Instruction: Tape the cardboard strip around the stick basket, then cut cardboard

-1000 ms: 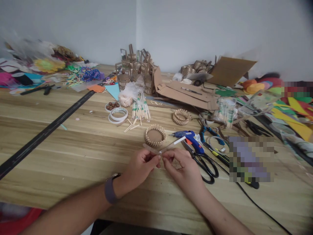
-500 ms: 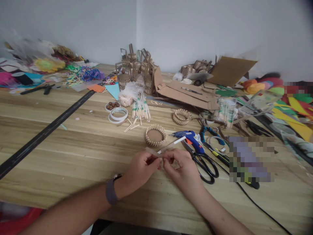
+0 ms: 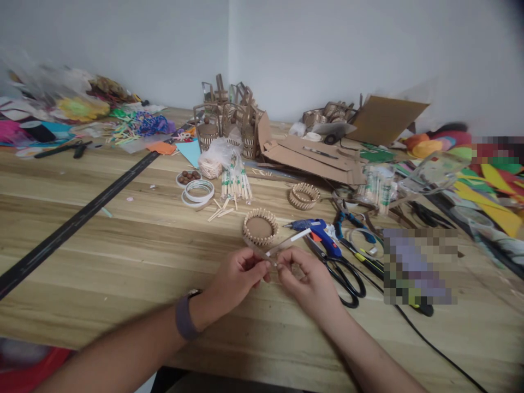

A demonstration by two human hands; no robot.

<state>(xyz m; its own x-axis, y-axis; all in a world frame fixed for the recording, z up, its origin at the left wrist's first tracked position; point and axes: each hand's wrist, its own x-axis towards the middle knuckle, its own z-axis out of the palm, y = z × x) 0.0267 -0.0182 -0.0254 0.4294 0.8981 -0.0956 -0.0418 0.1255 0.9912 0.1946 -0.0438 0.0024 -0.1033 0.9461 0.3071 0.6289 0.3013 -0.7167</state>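
Note:
My left hand [image 3: 242, 275] is closed in a pinch on a thin, bent brown strip [image 3: 282, 246] with a white patch near its far right end. Thumb and forefinger of my right hand [image 3: 309, 275] are pressed together close beside the strip's bend; a tiny pale bit shows at their tips, too small to name. Just beyond the fingers sits a round tray [image 3: 260, 214] edged with short wooden sticks. To its right lie a blue glue gun [image 3: 327, 239] and black-handled scissors [image 3: 347, 278].
A second stick ring [image 3: 304, 195] stands farther back. Tape rolls [image 3: 198, 193], a dish of brown beads [image 3: 189, 177] and bagged sticks [image 3: 236, 183] lie left of it. Small baskets [image 3: 208, 131] and cardboard [image 3: 315, 158] fill the back. Pliers [image 3: 355, 225] and a cable [image 3: 434, 346] lie right.
My right hand has drawn slightly right, so a small gap now shows between the fingertips of both hands. The strip has shifted little.

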